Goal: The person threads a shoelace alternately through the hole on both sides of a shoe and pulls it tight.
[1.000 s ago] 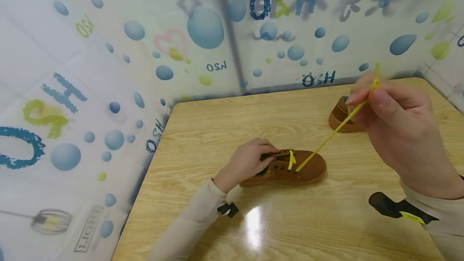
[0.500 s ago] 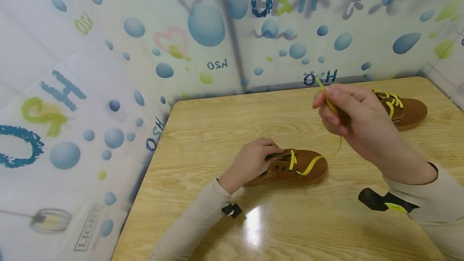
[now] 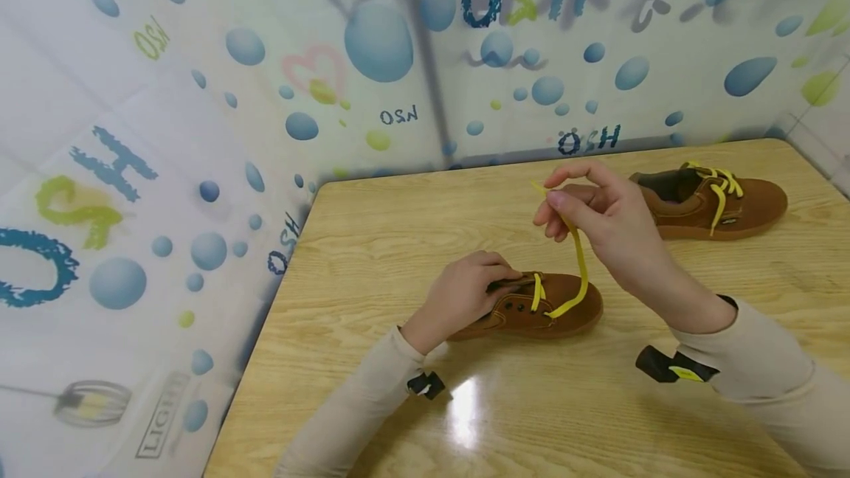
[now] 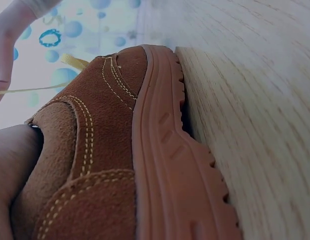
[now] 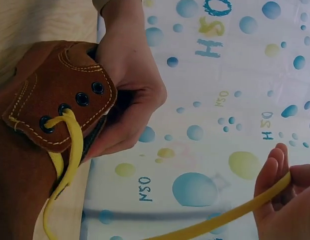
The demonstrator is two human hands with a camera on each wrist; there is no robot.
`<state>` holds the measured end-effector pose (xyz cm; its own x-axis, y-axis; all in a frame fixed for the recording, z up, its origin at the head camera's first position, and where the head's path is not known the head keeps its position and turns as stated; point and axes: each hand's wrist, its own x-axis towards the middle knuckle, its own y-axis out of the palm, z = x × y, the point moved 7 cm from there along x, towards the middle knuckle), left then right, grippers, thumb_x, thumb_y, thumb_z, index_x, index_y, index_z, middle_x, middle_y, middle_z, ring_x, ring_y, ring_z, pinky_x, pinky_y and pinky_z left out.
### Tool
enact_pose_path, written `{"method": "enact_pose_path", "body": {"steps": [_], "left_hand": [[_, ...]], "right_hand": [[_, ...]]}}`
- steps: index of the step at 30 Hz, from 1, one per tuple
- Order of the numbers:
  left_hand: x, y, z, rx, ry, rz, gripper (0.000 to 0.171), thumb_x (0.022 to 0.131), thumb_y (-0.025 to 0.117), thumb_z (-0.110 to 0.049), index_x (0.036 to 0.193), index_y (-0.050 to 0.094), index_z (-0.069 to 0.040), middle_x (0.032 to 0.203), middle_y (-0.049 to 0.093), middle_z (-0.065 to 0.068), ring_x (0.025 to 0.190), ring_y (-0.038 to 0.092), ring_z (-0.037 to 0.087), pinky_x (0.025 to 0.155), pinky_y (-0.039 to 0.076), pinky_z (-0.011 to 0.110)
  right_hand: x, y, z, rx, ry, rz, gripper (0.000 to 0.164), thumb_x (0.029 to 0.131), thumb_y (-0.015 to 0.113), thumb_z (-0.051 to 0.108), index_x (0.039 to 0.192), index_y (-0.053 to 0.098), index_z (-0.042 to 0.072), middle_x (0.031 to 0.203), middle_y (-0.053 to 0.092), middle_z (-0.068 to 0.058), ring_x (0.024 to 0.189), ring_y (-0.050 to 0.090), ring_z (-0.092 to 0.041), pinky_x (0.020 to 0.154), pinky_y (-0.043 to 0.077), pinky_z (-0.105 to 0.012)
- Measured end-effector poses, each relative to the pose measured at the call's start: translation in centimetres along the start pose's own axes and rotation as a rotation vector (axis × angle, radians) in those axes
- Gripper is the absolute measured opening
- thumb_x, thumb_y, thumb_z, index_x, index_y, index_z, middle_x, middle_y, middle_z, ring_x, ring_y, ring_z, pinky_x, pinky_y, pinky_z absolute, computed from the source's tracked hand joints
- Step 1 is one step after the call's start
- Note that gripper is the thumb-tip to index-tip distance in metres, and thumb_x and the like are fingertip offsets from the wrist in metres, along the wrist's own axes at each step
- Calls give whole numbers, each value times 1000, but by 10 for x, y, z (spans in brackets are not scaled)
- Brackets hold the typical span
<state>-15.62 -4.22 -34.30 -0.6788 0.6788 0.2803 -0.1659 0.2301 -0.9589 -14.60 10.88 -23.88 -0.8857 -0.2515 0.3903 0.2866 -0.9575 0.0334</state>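
A brown low shoe stands on the table, toe to the right. My left hand grips it at the opening, with fingers tucked in by the tongue; in the right wrist view the thumb side curls around the eyelet flap. A yellow shoelace runs through the front eyelets, while two dark eyelets higher up carry no lace. Above the toe, my right hand pinches the lace near its tip between thumb and finger. The lace hangs slack in a curve down to the shoe.
A second brown shoe, laced in yellow, stands at the back right of the wooden table, partly behind my right hand. A printed wall covering borders the table at the back and left.
My right hand has moved left and in toward the shoe. The lace, pulled taut before, now hangs loose. The second shoe shows more fully. My left hand has stayed on the shoe.
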Motion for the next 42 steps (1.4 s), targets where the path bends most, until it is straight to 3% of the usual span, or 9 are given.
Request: {"method": "enact_pose_path", "body": {"steps": [6,10,17,24,35,38,42], "left_hand": [[-1,-1,-1,9,4,-4,23,90,63,-33,112,69,-28,107,65,-13,95,61,2,79,52,18],[-1,1,0,16,0,5,23,90,63,-32,112,69,-28,108,65,-13,96,61,2,80,52,18],[-1,2,0,26,0,2,23,90,62,-33,112,69,-28,108,65,-13,96,61,3,80,52,18],[-1,3,0,22,-16,9,23,90,63,-34,111,69,-28,108,65,-13,96,61,3,80,52,18],[-2,1,0,24,-15,-5,22,90,63,-34,111,70,-28,109,66,-12,98,62,3,80,53,19],[-2,2,0,29,-13,-6,23,91,62,-34,111,69,-28,109,65,-12,98,62,3,80,53,18],[-2,2,-1,41,-7,-6,23,91,62,-34,111,69,-28,109,65,-12,97,62,3,80,53,18]], "right_hand": [[1,6,12,-46,-112,46,27,98,49,13,115,61,-4,100,74,-2,92,69,-16,81,53,-22],[2,8,11,-23,-117,114,29,97,50,8,122,58,-3,109,72,-1,100,68,-15,89,51,-21],[5,5,-1,-11,-89,133,31,98,48,9,124,58,-3,109,72,1,101,68,-14,93,50,-20],[4,4,3,-24,-143,128,34,94,52,4,128,55,-4,115,70,-4,92,71,-17,76,56,-27],[5,-7,-19,-15,-137,36,27,93,54,5,116,63,-7,97,74,-1,73,71,-16,66,57,-25],[6,-9,-28,-111,-144,-3,24,94,55,7,112,67,-3,90,70,3,71,65,-13,65,53,-20],[7,-11,-44,-262,-122,-31,21,93,57,8,107,71,4,93,60,4,86,56,-12,70,50,-16]]}}
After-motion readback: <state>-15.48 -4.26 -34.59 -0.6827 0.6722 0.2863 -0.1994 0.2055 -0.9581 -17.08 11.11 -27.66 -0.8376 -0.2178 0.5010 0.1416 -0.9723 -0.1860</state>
